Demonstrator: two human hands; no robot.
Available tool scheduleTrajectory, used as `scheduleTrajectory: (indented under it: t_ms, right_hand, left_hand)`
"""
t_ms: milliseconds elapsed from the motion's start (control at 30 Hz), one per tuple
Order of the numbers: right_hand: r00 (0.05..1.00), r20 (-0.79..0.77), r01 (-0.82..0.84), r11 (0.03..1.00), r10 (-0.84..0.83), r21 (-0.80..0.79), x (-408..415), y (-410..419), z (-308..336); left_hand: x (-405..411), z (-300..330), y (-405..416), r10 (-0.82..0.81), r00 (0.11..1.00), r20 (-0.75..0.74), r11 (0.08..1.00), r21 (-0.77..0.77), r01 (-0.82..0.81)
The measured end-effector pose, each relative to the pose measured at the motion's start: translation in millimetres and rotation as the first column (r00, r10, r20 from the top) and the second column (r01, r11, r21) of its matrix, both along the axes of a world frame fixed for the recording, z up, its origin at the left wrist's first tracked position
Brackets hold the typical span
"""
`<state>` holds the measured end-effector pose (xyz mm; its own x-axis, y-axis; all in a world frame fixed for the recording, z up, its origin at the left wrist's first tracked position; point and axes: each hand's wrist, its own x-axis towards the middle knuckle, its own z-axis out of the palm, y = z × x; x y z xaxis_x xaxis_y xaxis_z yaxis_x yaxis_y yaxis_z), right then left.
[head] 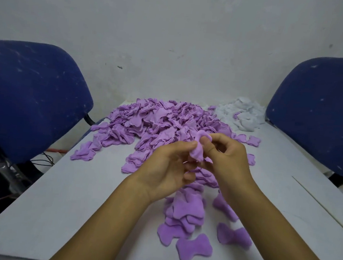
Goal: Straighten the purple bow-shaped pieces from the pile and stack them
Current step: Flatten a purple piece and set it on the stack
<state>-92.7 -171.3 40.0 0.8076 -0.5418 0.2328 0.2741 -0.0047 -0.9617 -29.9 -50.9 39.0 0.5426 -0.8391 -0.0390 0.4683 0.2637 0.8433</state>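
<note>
Our left hand (169, 163) pinches one edge of a crumpled bow piece (198, 148), lifted above the table (59, 192) in front of the big pile (158, 122). Our right hand (228, 158) pinches the opposite edge. The soft fabric could slip from either pinch, we judge, and drop onto the loose stack (187, 213) below, nudging its overlapped pieces askew. Pulling unevenly might leave the bow still curled. Our curled fingers hide much of the piece, so we cannot tell how far it has unfolded. Far right, a white heap (243, 113) is hard to identify.
</note>
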Motion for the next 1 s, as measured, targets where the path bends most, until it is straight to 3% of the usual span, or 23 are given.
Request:
scheduleTrajectory:
  t_ms: [133, 300, 400, 500, 567, 700, 867, 1000]
  right_hand:
    - [0.991, 0.031, 0.126, 0.990, -0.129, 0.070, 2, 0, 4]
    - [0.987, 0.030, 0.160, 0.987, -0.160, 0.021, -2, -5, 3]
    - [0.991, 0.009, 0.135, 0.991, -0.135, 0.017, -2, -3, 3]
    - [0.989, -0.002, 0.151, 0.987, -0.151, 0.050, -2, -4, 5]
    - [0.987, 0.014, 0.162, 0.986, -0.162, 0.032, -4, -3, 7]
    - [0.986, 0.038, 0.164, 0.987, -0.164, 0.000, -7, -1, 10]
    - [0.992, 0.033, 0.123, 0.991, -0.122, -0.048, -7, 4, 7]
    - [0.979, 0.032, 0.204, 0.975, -0.202, -0.093, -4, 0, 5]
  left_hand:
    - [-2, 1, -5, -0.048, 0.998, -0.043, 0.996, -0.082, 0.044]
    - [-1, -6, -7, 0.116, 0.990, 0.077, 0.993, -0.028, -0.114]
    - [-2, -5, -2, 0.007, 0.993, 0.114, 0.999, -0.038, -0.003]
    - [-9, -2, -1, -0.167, 0.985, 0.051, 0.982, -0.080, 0.171]
    - [-13, 2, -3, -0.195, 0.980, 0.030, 0.977, -0.082, 0.197]
    - [-11, 4, -4, 0.041, 0.970, 0.238, 0.999, 0.005, -0.044]
    - [-8, -1, -3, 0.291, 0.886, 0.362, 0.957, -0.113, -0.268]
    - [-9, -1, -4, 0.303, 0.837, 0.456, 0.951, -0.092, -0.294]
